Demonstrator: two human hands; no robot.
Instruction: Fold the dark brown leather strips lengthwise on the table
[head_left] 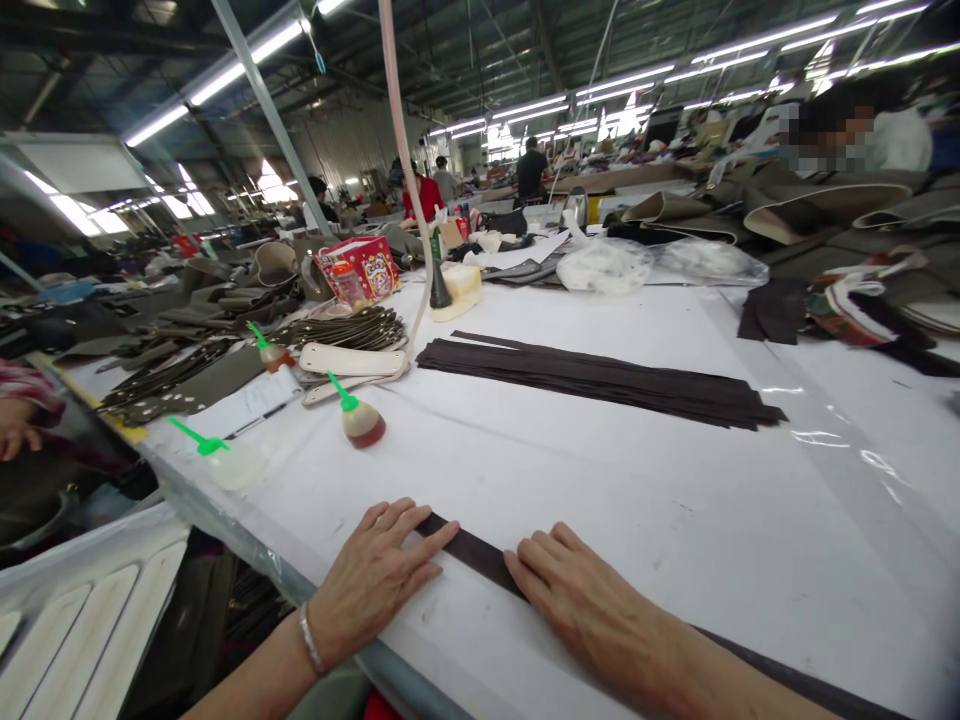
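Factory hall under long strip lights, with rows of tables and people at work far back. Seen from the head camera, a white worktop (600, 480) fills the near ground.

Close to its near edge lies a single dark strip (476, 550), running slantwise toward the lower right. The left hand (375, 580) lies palm down with its fingers spread over the strip's end. The right hand (577, 600) lies flat on it just beside, and the strip passes on under that forearm. Neither hand has a grip on anything: both are open and press down.

Well apart, further up the worktop, sits a flat pile of strips (600, 380) of the same dark stuff, touched by nobody. Judging by that, only one strip is laid out at the front and the bulk waits in the pile.

Three squeeze bottles with green nozzles stand to the left. The middle bottle (360, 418) holds a reddish liquid low down and the far bottle (271, 352) a brownish one. What the near bottle (225, 455) holds I cannot tell. Behind them a red printed box (364, 265) hides its contents, and clear plastic bags (604, 265) hold something white.

At the left edge another person's hand (19, 425) shows.
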